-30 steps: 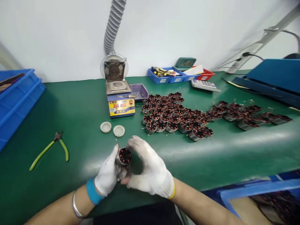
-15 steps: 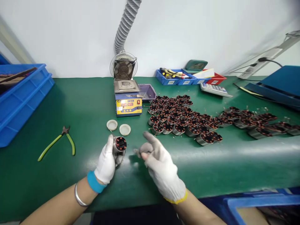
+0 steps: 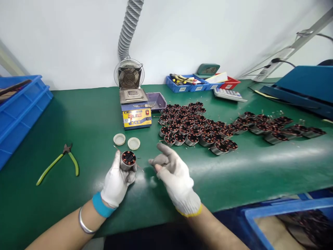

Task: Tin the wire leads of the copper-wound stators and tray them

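My left hand (image 3: 116,184), in a white glove with a blue cuff, is closed round a motor stator (image 3: 128,160). The stator's copper windings and black core face up, and thin wire ends stick out at its sides. To its right my right hand (image 3: 175,177), gloved in white with a yellow hem, hangs over the bench with fingers apart and nothing visible in them. Just beyond the stator lie two small white round dishes (image 3: 119,139). Several more stators (image 3: 191,139) stand in a large group to the right.
Green-handled cutters (image 3: 67,149) lie open at left, near a blue crate (image 3: 23,111). A yellow-and-blue solder pot (image 3: 136,118) stands at the back under a grey duct (image 3: 130,29), beside a purple tray (image 3: 158,100). Behind the stators are tool bins (image 3: 182,86) and a calculator (image 3: 229,94).
The view has shifted slightly right. In my left hand the stator now sits more upright, its wire ends showing. My right hand's fingers have spread a little.
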Available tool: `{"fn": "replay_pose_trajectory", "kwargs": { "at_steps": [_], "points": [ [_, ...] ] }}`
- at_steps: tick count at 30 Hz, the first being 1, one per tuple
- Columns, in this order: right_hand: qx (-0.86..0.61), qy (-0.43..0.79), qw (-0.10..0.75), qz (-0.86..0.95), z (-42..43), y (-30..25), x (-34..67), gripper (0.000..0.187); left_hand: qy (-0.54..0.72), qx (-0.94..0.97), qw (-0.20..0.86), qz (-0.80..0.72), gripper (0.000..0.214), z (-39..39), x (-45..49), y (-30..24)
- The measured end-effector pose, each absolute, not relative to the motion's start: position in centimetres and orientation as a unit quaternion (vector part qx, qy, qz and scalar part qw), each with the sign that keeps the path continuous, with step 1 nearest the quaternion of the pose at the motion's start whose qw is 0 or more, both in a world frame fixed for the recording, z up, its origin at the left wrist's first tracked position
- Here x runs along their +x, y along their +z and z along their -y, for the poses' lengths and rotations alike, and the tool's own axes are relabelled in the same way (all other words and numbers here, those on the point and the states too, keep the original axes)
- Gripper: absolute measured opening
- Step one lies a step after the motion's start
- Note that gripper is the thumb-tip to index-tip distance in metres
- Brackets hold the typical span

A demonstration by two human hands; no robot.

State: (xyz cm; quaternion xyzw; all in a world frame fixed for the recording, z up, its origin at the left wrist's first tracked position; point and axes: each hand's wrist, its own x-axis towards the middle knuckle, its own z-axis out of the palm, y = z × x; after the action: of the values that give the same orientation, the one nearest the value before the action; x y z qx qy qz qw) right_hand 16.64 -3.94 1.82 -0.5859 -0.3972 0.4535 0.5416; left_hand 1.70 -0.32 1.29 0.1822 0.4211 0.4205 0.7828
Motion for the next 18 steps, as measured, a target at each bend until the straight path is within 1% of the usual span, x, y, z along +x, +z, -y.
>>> {"fn": "replay_pose_trajectory", "kwargs": {
  "at_steps": [1, 3, 6, 8, 11, 14, 16, 18],
  "points": [
    [-0.588, 0.444, 0.551, 0.392, 3.9, 1.6, 17.0, 0.059, 0.412, 0.163, 0.802, -0.401, 0.048, 0.2, 1.7, 1.5],
    [-0.604, 0.421, 0.530, 0.421, 3.8, 1.1, 17.2, 0.053, 0.394, 0.140, 0.833, -0.362, 0.051, 0.0, 1.6, 1.7],
    [-0.599, 0.383, 0.483, 0.511, 3.8, 0.8, 16.4, 0.031, 0.377, 0.132, 0.858, -0.322, 0.055, -0.1, 1.4, 1.6],
    [-0.578, 0.355, 0.486, 0.551, 3.8, 1.0, 15.8, 0.018, 0.366, 0.134, 0.868, -0.306, 0.057, -0.1, 1.3, 1.6],
    [-0.558, 0.329, 0.502, 0.573, 3.7, 1.6, 15.6, 0.014, 0.352, 0.139, 0.880, -0.287, 0.053, -0.2, 1.1, 1.5],
    [-0.534, 0.318, 0.517, 0.588, 3.4, 2.4, 16.0, 0.013, 0.332, 0.142, 0.894, -0.267, 0.039, -0.4, 0.7, 1.0],
    [-0.514, 0.310, 0.502, 0.623, 3.1, 3.1, 16.4, 0.014, 0.281, 0.142, 0.914, -0.256, 0.036, -0.5, 0.3, 0.8],
    [-0.508, 0.279, 0.459, 0.674, 2.8, 4.1, 16.9, 0.014, 0.233, 0.143, 0.925, -0.263, 0.035, -0.6, -0.1, 0.9]
  ]
}}
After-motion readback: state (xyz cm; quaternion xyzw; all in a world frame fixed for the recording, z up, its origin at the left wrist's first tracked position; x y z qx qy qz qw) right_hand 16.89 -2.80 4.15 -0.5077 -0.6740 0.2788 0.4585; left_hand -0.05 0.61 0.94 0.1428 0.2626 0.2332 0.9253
